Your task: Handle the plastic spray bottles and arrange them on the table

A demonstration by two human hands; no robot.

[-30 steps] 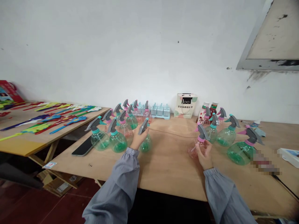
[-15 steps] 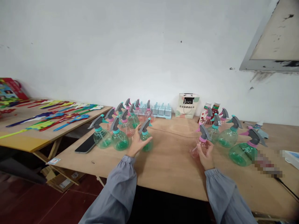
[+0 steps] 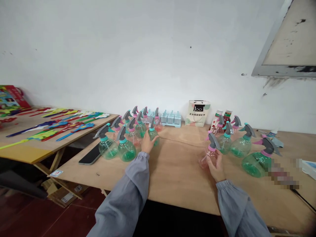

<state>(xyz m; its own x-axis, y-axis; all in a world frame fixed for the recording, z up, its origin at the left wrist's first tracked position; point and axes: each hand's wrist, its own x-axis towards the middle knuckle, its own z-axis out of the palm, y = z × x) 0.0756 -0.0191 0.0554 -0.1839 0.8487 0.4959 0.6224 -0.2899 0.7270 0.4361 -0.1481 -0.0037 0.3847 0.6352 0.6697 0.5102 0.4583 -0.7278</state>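
Note:
My left hand [image 3: 148, 142] holds a green spray bottle [image 3: 153, 134] with a grey trigger head, beside the left cluster of bottles. Its fingers go round the bottle's left side. On the right, my right hand [image 3: 216, 165] grips a pink spray bottle [image 3: 204, 158] by its lower right side; its grey and pink head points left. Close to my left hand stand a green bottle with a turquoise collar [image 3: 127, 151] and a pink bottle [image 3: 133, 135]. Behind my right hand are a pale green bottle [image 3: 224, 144] and another green one [image 3: 241, 146].
A black phone [image 3: 90, 155] lies left of the bottles. Along the wall stand blue moulds [image 3: 171, 119] and a paper bag [image 3: 197, 113]. A green bottle with a pink collar [image 3: 256, 164] stands at right. Colourful hand-shaped toys [image 3: 74, 128] cover the left table [image 3: 27, 153].
My left hand has moved away from me with the green bottle, towards the back of the left cluster. The pink bottle in my right hand has shifted slightly left.

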